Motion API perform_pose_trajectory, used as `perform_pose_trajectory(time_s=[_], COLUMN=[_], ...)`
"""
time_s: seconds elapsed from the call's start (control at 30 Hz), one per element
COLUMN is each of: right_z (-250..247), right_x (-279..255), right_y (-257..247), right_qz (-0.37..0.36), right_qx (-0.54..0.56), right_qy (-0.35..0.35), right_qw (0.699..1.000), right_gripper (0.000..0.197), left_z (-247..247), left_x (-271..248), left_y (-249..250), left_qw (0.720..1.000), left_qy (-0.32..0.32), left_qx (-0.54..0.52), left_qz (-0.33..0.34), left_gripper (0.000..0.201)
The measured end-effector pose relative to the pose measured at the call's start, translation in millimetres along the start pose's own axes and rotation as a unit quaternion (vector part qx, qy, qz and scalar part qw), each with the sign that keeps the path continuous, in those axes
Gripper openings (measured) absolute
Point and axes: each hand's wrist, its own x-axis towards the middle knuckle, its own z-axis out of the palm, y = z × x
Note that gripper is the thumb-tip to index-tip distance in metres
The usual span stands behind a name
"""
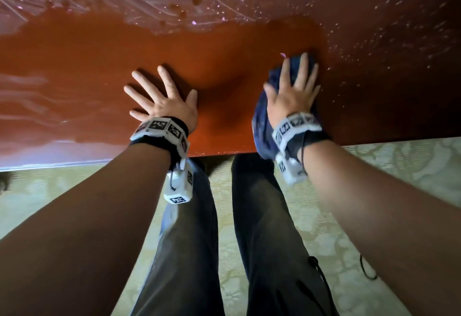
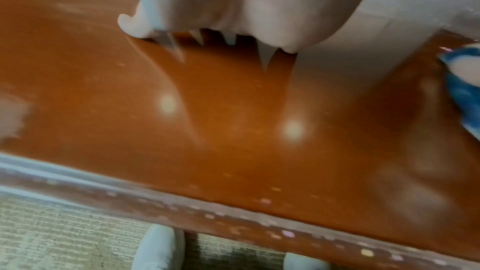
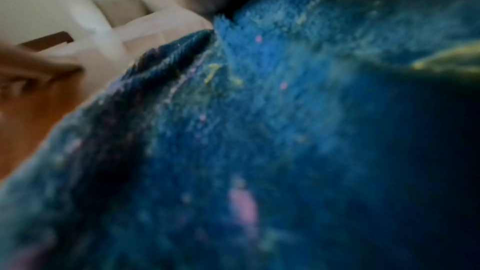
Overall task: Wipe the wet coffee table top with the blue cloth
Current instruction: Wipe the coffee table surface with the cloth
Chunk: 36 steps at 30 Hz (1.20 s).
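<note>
Hands are laid flat, left hand (image 1: 166, 96) bare on the surface (image 1: 87, 66), right hand (image 1: 293, 91) pressing the cloth (image 1: 262, 126), whose overhanging tail could be dragged off the near edge.

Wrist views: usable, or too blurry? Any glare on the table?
Left wrist: soft, two round glare spots on the table top. Right wrist: heavily blurred, filled by the blue cloth. Head: sharpest, pale sheen on the wet far side, dim right corner.
</note>
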Motion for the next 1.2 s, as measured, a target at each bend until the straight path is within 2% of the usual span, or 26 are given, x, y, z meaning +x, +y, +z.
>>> perform_pose_trajectory(time_s=[0.07,0.1,0.2,0.3,0.37,0.43,0.57,0.63,0.7,0.77,0.83,0.93,1.0,1.13,1.2], right_z=[-11,-10,5,10,3,-10,-24,-18,-5,6,8,0,-11,-18,-8], right_x=[27,30,-7,-42,-33,-6,46,41,15,-18,-39,-35,-12,31,27], right_y=[-12,-19,-24,10,38,48,4,-27,-42,-32,-4,44,53,4,-28], right_qz=[-0.003,-0.028,-0.162,-0.248,-0.258,-0.225,-0.146,-0.183,-0.256,-0.33,-0.365,-0.359,-0.318,-0.183,-0.184], right_qx=[-0.014,-0.019,-0.027,-0.043,-0.045,-0.047,-0.051,-0.044,-0.069,-0.094,-0.085,-0.107,-0.097,-0.071,-0.054], right_qy=[-0.004,-0.008,-0.028,-0.046,-0.053,-0.047,-0.054,-0.052,-0.071,-0.083,-0.094,-0.1,-0.076,-0.057,-0.022], right_qw=[1.0,0.999,0.986,0.967,0.964,0.972,0.987,0.981,0.962,0.936,0.922,0.922,0.94,0.979,0.981], right_gripper=[0.069,0.069,0.067,0.063,0.063,0.063,0.067,0.068,0.07,0.067,0.062,0.061,0.061,0.063,0.063], left_z=[6,9,12,11,10,11,10,9,8,6,7,8,9,10,11], left_x=[-10,-13,-18,-20,-20,-20,-22,-22,-22,-23,-23,-25,-25,-25,-25], left_y=[17,24,35,38,38,39,37,30,20,12,8,8,10,6,-4], left_qw=[1.0,1.0,1.0,1.0,1.0,1.0,0.999,0.999,0.999,0.999,0.999,0.999,0.999,0.998,0.998], left_qy=[-0.003,-0.005,-0.006,-0.013,-0.012,-0.017,-0.032,-0.038,-0.039,-0.041,-0.042,-0.041,-0.041,-0.037,-0.026], left_qx=[0.002,-0.001,-0.009,-0.008,-0.01,-0.018,-0.027,-0.021,-0.016,-0.006,0.002,0.003,0.001,0.003,0.007], left_qz=[0.012,0.015,0.007,0.001,-0.005,-0.01,-0.01,0.001,0.012,0.023,0.029,0.029,0.03,0.047,0.063], left_gripper=[0.08,0.08,0.079,0.078,0.078,0.077,0.076,0.074,0.071,0.068,0.067,0.067,0.067,0.065,0.064])
